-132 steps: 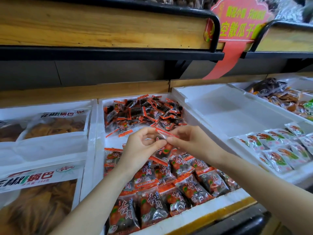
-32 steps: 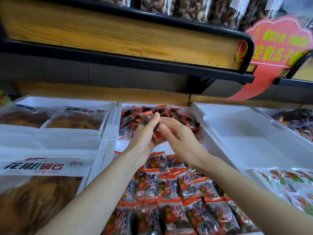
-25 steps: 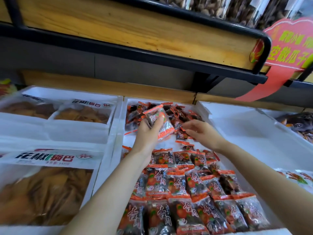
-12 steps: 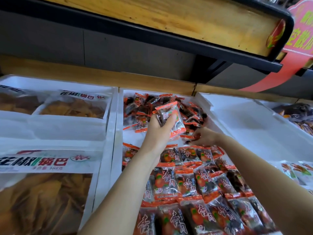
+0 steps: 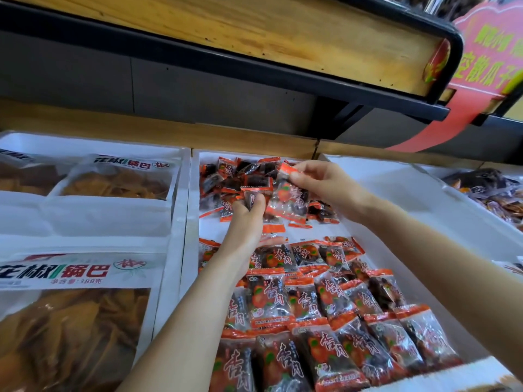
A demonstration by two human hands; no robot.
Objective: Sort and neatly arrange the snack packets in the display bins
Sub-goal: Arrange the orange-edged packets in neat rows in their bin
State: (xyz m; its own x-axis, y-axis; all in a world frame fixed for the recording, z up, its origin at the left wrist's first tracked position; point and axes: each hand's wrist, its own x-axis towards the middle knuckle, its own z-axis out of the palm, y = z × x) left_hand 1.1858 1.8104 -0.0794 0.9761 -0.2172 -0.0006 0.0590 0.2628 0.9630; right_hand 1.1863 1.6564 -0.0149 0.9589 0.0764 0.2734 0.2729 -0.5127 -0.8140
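Over white bin, left hand and right hand pinch packets.

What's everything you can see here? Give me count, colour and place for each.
middle bin: one, white, centre
arranged packets: many, orange and clear, rows at its near end
loose packets: a pile, orange and dark, its far end
large bags: at least three, white with clear windows, left
right bin: one, white, right
far packets: several, dark, far right
sign: one, red, upper right
shelf: one, wood with black rail, above
left hand: one, holds small packet over the pile
right hand: one, pinches clear packet by its orange edge
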